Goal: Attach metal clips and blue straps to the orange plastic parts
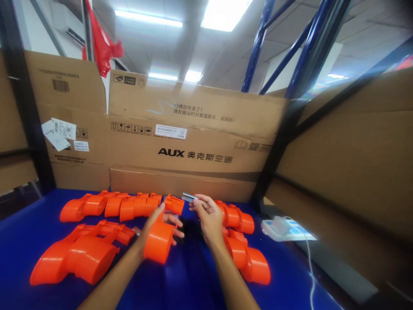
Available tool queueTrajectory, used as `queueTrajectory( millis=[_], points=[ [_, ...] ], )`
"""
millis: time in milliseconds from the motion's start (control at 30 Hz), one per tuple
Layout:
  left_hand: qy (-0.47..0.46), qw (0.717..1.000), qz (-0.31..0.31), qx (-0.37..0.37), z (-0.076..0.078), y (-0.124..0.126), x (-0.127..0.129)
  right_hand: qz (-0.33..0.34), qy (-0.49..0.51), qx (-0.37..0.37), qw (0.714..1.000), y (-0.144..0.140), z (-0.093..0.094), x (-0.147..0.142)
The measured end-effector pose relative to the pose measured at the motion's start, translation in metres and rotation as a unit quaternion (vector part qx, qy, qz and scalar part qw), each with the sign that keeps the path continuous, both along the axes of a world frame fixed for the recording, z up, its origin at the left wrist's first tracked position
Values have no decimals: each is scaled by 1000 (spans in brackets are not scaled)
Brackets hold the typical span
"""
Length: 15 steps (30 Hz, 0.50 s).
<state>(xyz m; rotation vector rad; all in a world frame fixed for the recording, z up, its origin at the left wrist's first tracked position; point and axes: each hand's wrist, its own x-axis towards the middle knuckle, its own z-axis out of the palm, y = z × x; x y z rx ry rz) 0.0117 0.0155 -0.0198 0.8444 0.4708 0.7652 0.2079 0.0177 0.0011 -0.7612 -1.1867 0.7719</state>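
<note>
Head view: an orange part (158,244) is held by the left hand (151,224), fingers partly spread. A small metal piece (189,197) is pinched by the right hand (209,216) near the part's narrow end, above the blue table (183,282).

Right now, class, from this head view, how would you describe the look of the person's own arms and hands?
The left grip and right grip are ungloved human hands, each with slender fingers. Both forearms are bare as far as the picture shows: no sleeve, watch, bracelet or cable. Fine markings are too small to tell.
</note>
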Motion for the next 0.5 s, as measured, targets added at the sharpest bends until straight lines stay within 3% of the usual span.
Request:
queueTrajectory(
  millis=[300,500],
  points=[
    [-9,989,145,16,6,-18,13,-45,-14,17,999,1,-1,4],
    [-1,983,182,33,6,-20,15,-47,-38,7,998,2,-4,3]
  ],
)
